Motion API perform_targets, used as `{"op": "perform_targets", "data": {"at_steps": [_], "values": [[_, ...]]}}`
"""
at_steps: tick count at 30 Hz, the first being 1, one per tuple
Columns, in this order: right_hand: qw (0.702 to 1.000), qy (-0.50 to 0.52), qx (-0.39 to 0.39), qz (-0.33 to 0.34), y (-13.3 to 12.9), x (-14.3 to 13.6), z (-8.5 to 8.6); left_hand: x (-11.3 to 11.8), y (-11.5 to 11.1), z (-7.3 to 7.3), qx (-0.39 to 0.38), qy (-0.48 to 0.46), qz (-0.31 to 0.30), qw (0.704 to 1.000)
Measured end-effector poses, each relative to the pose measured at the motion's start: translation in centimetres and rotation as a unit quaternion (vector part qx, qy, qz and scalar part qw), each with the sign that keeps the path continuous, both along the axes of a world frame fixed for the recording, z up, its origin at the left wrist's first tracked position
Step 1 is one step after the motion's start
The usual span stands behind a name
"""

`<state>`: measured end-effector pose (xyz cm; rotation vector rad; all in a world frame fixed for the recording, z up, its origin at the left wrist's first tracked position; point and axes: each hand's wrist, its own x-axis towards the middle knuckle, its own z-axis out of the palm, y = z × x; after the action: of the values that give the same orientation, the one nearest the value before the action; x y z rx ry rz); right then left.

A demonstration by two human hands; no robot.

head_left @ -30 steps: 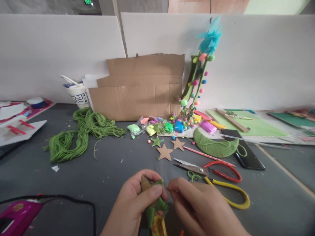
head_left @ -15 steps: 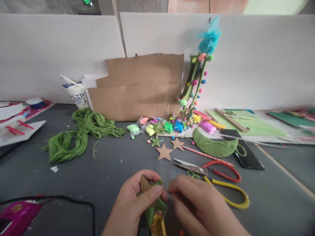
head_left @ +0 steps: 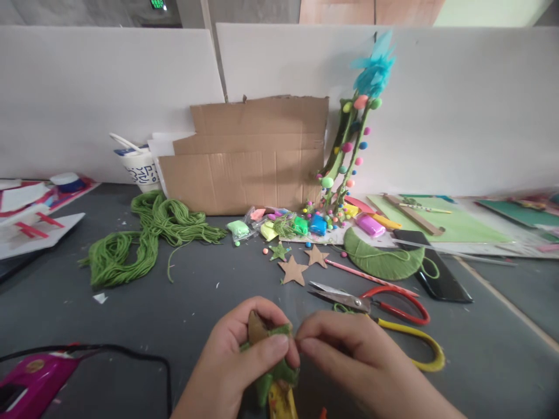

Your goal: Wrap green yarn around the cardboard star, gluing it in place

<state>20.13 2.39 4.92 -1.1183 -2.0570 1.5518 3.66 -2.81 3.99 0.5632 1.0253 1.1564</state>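
My left hand (head_left: 251,355) is closed around a cardboard star (head_left: 257,327) partly wrapped in green yarn (head_left: 283,369), with the thumb pressed on its front. Most of the star's outline is hidden by the fingers. Just right of it, my right hand (head_left: 345,355) is pinched, fingertips close to the star's edge; whatever lies between them is too small to make out. Below the star a yellow object (head_left: 282,401) shows, cut off by the frame. Ahead lie two bare cardboard stars (head_left: 293,270) and a small green-wrapped star (head_left: 278,251).
Red-handled scissors (head_left: 360,302) and a yellow handle (head_left: 434,355) lie right, near a green crescent (head_left: 379,256) and black phone (head_left: 445,279). Left are green yarn skeins (head_left: 124,259) and a magenta corded tool (head_left: 37,378). Cardboard (head_left: 244,180) and a pom-pom-decorated stand (head_left: 349,145) stand behind.
My right hand has turned slightly, its fingertips now nearer the star's right edge. The left hand keeps its hold on the star. The view has shifted slightly.
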Motion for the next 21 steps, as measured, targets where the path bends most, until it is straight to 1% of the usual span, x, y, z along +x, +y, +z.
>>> {"op": "perform_targets", "data": {"at_steps": [4,6,8,12,15,18,21], "values": [[0.991,0.031,-0.128,-0.001,0.5,0.2,0.0,0.1,0.0,0.2,-0.008,0.017,-0.048,0.999],[0.988,0.024,-0.154,-0.005,0.6,0.2,-0.3,0.1,0.1,0.2,-0.013,0.047,-0.055,0.997],[0.987,0.011,-0.159,-0.009,0.6,0.2,-0.6,0.2,0.1,0.2,-0.025,0.058,-0.05,0.997],[0.989,0.003,-0.146,-0.013,0.6,0.1,-1.0,0.2,0.2,0.0,-0.042,0.02,-0.05,0.998],[0.993,0.003,-0.12,0.0,0.6,0.0,-1.0,0.3,0.3,-0.2,-0.046,0.004,-0.052,0.998],[0.998,0.007,-0.063,0.011,0.5,0.0,-0.7,0.5,0.3,-0.2,-0.05,0.038,-0.047,0.997],[1.0,0.004,-0.01,0.02,0.5,-0.1,-0.5,0.8,0.4,0.1,-0.052,0.114,-0.026,0.992]]}}
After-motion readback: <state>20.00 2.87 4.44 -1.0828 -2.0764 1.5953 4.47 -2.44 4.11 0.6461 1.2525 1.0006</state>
